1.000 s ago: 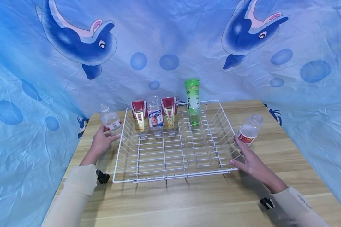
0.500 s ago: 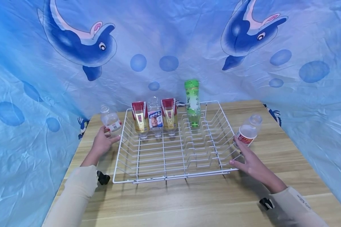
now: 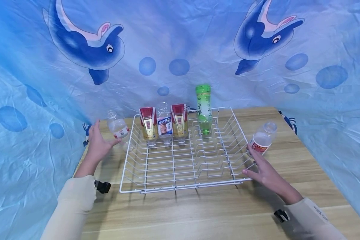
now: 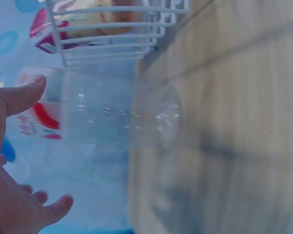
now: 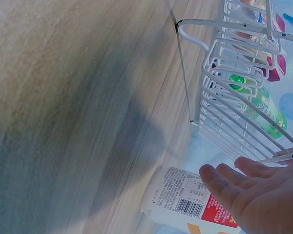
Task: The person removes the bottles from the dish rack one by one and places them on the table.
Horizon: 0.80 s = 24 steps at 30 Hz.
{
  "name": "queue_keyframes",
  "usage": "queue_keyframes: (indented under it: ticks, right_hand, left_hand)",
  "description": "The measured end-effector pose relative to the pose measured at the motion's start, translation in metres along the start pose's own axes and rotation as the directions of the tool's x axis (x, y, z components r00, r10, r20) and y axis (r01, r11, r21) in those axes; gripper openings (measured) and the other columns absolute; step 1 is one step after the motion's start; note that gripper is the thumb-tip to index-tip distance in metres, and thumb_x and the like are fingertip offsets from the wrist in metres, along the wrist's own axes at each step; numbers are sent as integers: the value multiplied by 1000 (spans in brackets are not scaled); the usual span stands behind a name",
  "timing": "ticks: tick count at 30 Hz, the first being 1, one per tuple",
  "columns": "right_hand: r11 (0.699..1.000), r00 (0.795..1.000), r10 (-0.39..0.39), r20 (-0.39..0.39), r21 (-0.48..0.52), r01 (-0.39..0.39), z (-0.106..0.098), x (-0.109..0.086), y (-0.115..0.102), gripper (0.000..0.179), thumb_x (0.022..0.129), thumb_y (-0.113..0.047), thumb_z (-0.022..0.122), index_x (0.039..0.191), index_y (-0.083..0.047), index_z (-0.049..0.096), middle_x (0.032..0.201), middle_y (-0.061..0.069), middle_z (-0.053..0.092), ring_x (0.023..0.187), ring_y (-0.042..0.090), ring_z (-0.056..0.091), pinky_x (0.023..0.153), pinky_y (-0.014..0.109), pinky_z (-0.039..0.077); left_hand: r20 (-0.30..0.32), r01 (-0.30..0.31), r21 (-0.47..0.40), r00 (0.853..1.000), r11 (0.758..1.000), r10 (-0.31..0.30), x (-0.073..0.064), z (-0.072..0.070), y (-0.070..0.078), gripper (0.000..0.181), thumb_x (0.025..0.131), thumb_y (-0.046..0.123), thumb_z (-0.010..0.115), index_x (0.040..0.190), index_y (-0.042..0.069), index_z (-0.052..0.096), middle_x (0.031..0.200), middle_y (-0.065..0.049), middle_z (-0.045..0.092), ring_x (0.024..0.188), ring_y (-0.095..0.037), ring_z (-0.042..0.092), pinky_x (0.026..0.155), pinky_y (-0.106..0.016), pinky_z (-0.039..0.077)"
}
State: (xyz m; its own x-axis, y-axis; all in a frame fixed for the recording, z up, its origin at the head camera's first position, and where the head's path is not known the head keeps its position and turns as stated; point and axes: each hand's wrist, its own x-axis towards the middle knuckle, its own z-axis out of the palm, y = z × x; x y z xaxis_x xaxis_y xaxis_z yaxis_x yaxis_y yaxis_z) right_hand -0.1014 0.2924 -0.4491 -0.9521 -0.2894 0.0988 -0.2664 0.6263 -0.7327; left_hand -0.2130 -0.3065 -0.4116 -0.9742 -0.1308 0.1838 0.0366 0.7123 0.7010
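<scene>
My left hand (image 3: 98, 145) is open, fingers spread and thumb stretched out, beside a clear plastic bottle (image 3: 118, 127) with a red-and-white label. That bottle stands upright on the table, left of the white wire rack (image 3: 175, 188). In the left wrist view, a gap shows between the spread fingers, and the thumb points at the label. My right hand (image 3: 267, 175) lies at the rack's right front corner, fingers extended towards a clear bottle (image 3: 261, 140) with a red label, which stands upright. Whether those fingers touch bottle or rack, I cannot tell.
Along the rack's back left lean two red-and-gold bottles (image 3: 148, 122), necks down, with a clear bottle (image 3: 165, 126) with a blue label between them. A green bottle (image 3: 204, 107) leans farther right. Behind the wooden table (image 3: 180, 216) hangs a blue dolphin-print curtain (image 3: 210, 43).
My left hand has let go of the left bottle and drawn back to the left, its fingers spreading. The right hand, rack and bottles have stayed in place.
</scene>
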Motion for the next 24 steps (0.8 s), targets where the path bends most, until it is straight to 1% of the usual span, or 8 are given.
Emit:
queue_keyframes:
  ticks: [6, 8, 10, 12, 15, 17, 20, 24]
  right_hand:
    - [1000, 1000, -10, -1, -5, 10, -1, 0, 0, 99, 93, -26, 73, 162, -6, 6, 163, 30, 14, 146, 55, 12, 109, 77, 16]
    - [1000, 1000, -19, -5, -7, 19, -1, -1, 0, 99, 92, -24, 73, 162, -6, 7, 162, 30, 14, 146, 56, 13, 109, 77, 16]
    - [1000, 1000, -24, -6, -11, 24, -2, -1, -1, 99, 92, -23, 74, 162, -7, 7, 162, 31, 15, 145, 56, 13, 109, 76, 17]
    - [1000, 1000, -24, -5, -11, 24, -2, -2, -2, 98, 92, -22, 74, 162, -7, 7, 162, 32, 16, 145, 56, 14, 109, 76, 17]
    - [1000, 1000, -25, -5, -12, 25, -3, -2, -3, 98, 92, -23, 74, 162, -7, 7, 161, 32, 16, 145, 56, 14, 109, 76, 18]
    - [1000, 1000, -24, -7, -11, 24, -3, -2, -3, 98, 92, -24, 74, 162, -7, 7, 161, 32, 16, 145, 56, 14, 109, 76, 18]
    - [1000, 1000, -23, -6, -7, 23, -3, -2, -3, 98, 92, -25, 74, 162, -5, 8, 162, 32, 16, 145, 57, 14, 109, 76, 18]
    - [1000, 1000, -14, -2, -2, 14, -2, -1, -3, 98, 92, -27, 73, 162, -4, 7, 162, 31, 15, 145, 57, 13, 109, 77, 17]
  left_hand:
    - [-77, -70, 78, 994, 995, 76, -7, -9, 25, 120, 84, 31, 84, 163, 14, -5, 165, -16, -21, 148, -47, -15, 108, -79, 11]
    - [-106, -108, 114, 987, 988, 120, -9, -10, 34, 119, 83, 28, 85, 163, 14, -2, 165, -14, -21, 149, -44, -15, 109, -77, 15]
    - [-134, -159, 165, 974, 973, 182, -12, -9, 44, 118, 81, 23, 87, 163, 13, 3, 166, -12, -19, 149, -42, -13, 111, -75, 15]
    - [-160, -232, 233, 949, 944, 273, -15, -7, 53, 117, 77, 21, 89, 163, 10, 11, 167, -14, -15, 150, -40, -11, 113, -73, 16]
    - [-176, -336, 325, 897, 884, 406, -18, -5, 66, 115, 72, 18, 91, 161, 6, 20, 167, -18, -9, 151, -40, -8, 116, -70, 12]
    - [-168, -390, 370, 864, 843, 474, -21, -3, 75, 114, 70, 18, 92, 159, 5, 23, 166, -21, -7, 151, -41, -6, 116, -70, 12]
    - [-135, -448, 397, 835, 801, 534, -26, -1, 89, 113, 70, 19, 92, 159, 4, 24, 166, -22, -6, 151, -42, -5, 117, -69, 9]
    - [-82, -504, 433, 804, 747, 589, -30, 3, 103, 114, 68, 21, 93, 158, 4, 25, 165, -23, -5, 151, -44, -4, 117, -67, 8]
